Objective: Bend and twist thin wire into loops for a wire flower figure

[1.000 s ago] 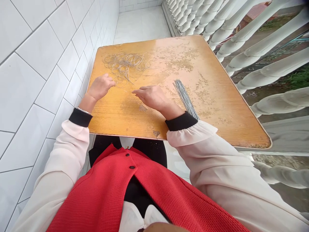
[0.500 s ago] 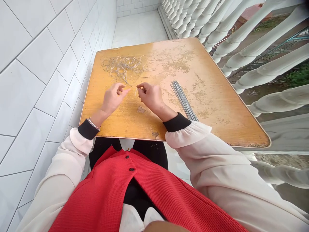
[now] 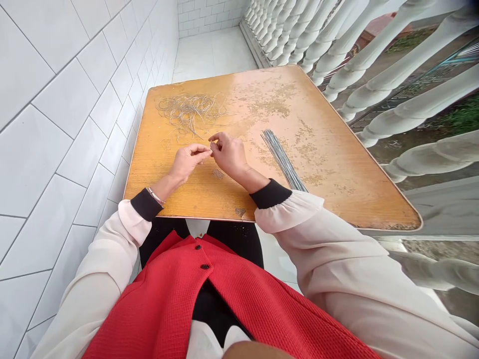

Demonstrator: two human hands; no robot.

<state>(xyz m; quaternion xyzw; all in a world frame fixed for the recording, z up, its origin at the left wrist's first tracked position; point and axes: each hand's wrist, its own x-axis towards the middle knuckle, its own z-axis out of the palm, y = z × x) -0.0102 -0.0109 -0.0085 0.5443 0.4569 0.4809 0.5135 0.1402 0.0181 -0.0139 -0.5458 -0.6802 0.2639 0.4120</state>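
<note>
While my left hand [image 3: 190,160] and right hand [image 3: 229,152] meet at the fingertips, both are drawn to a narrow pinch above the surface [image 3: 337,169]. My right thumb and finger hold a thin strand [image 3: 211,144], of which only a pale sliver shows; whether it also runs between my left fingertips is too small to tell. I judge it nearly weightless, springy enough to curl back yet easily bent, and apt to slide or kink, so a light grip with the finger pads near an end suits it better than a fist. Just beyond my fingers lies a loose tangle [image 3: 191,109] of similar curling strands, wire by the look of it; a single one would best be taken by a free end at the fringe, since the middle is likely to snag. Out to the right, near my right cuff [image 3: 271,193] and apart from the tangle, lies a bundle [image 3: 282,157] of straight grey lengths, seemingly stiffer and easier to grasp around its middle. Farther out stand the tiled wall [image 3: 48,94] on my left and white balusters [image 3: 355,70] on my right.
</note>
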